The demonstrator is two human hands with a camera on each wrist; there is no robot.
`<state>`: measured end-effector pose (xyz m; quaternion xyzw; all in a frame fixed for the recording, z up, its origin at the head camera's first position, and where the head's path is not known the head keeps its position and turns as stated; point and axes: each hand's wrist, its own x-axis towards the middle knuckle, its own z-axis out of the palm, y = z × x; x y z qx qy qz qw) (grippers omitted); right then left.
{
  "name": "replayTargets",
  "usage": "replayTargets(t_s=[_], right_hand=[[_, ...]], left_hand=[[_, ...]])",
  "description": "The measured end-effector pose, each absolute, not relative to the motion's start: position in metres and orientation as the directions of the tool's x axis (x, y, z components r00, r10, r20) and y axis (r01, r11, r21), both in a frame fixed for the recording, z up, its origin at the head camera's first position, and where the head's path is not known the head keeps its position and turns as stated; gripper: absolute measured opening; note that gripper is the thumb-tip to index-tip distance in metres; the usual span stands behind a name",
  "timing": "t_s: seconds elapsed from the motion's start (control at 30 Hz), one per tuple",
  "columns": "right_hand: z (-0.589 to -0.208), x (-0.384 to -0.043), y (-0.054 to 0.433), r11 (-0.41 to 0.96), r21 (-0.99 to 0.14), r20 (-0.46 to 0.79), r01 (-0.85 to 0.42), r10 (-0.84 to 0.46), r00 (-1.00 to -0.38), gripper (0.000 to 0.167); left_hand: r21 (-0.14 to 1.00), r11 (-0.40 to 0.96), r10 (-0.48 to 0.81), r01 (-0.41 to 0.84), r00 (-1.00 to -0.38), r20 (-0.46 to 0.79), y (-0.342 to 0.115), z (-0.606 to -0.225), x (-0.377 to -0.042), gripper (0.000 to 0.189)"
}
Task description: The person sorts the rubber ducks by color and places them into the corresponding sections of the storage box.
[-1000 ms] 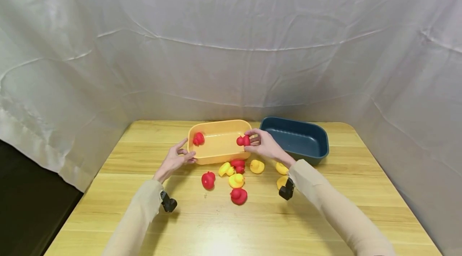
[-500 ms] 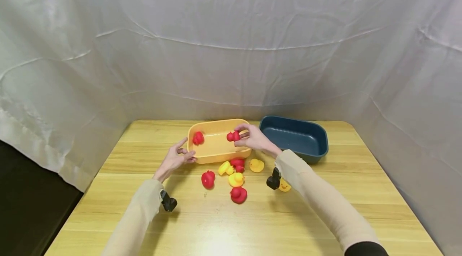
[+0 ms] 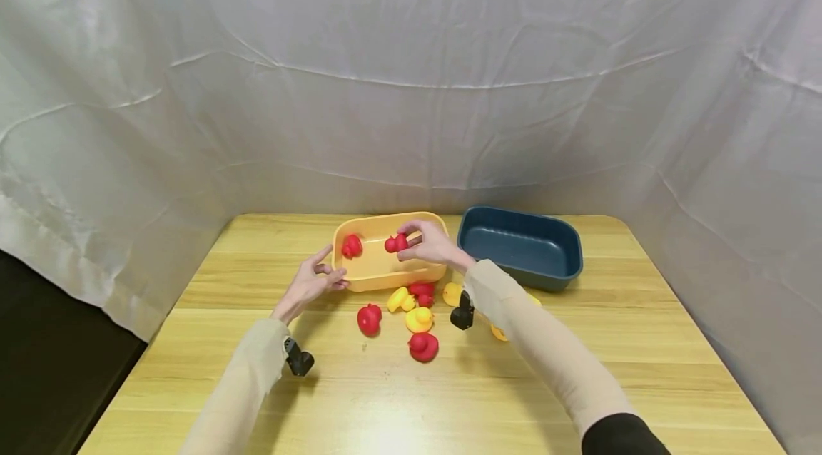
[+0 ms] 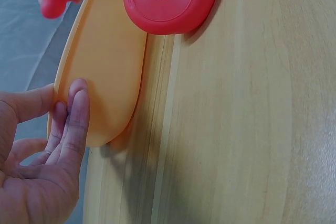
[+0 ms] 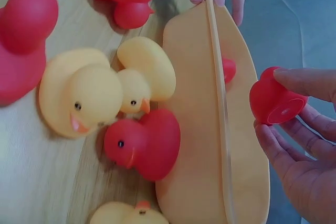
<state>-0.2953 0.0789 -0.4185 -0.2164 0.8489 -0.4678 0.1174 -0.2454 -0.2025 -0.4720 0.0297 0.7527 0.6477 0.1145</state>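
Note:
In the head view, my right hand (image 3: 432, 244) pinches a red rubber duck (image 3: 396, 243) over the middle of the yellow-orange plastic bin (image 3: 379, 283). The right wrist view shows that duck (image 5: 275, 98) tilted, its flat base visible between thumb and fingers. Another red duck (image 3: 352, 247) lies inside the bin's left end. My left hand (image 3: 308, 284) grips the bin's left end, with fingers (image 4: 76, 111) against the outer wall and others at the rim. In front of the bin lie red ducks (image 3: 423, 346) and yellow ducks (image 3: 419, 320), some tipped on their sides.
A dark blue bin (image 3: 520, 244) stands right of the yellow-orange one, with no ducks showing inside. More yellow ducks (image 3: 499, 333) lie partly hidden under the right forearm. A grey curtain (image 3: 411, 120) hangs behind the wooden table (image 3: 359, 398).
My right hand has moved left with the red duck, from the bin's right rim to over its middle. The left hand stays at the bin's left end.

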Motion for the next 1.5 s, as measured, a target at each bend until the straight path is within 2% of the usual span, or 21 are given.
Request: replayTargets(t_s=[0.53, 0.8, 1.5], right_hand=[[-0.427, -0.301, 0.047, 0.501, -0.839, -0.052, -0.211, -0.460, -0.886, 0.050], [-0.430, -0.303, 0.037, 0.489, -0.843, -0.029, -0.223, -0.455, -0.890, 0.049], [-0.427, -0.302, 0.033, 0.438, -0.875, -0.029, -0.207, -0.474, -0.880, 0.048]], left_hand=[[0.974, 0.203, 0.177, -0.096, -0.975, -0.133, -0.205, -0.472, -0.248, 0.079], [0.974, 0.203, 0.177, -0.105, -0.974, -0.142, -0.205, -0.472, -0.248, 0.079], [0.971, 0.213, 0.173, -0.111, -0.974, -0.149, -0.208, -0.471, -0.247, 0.079]])
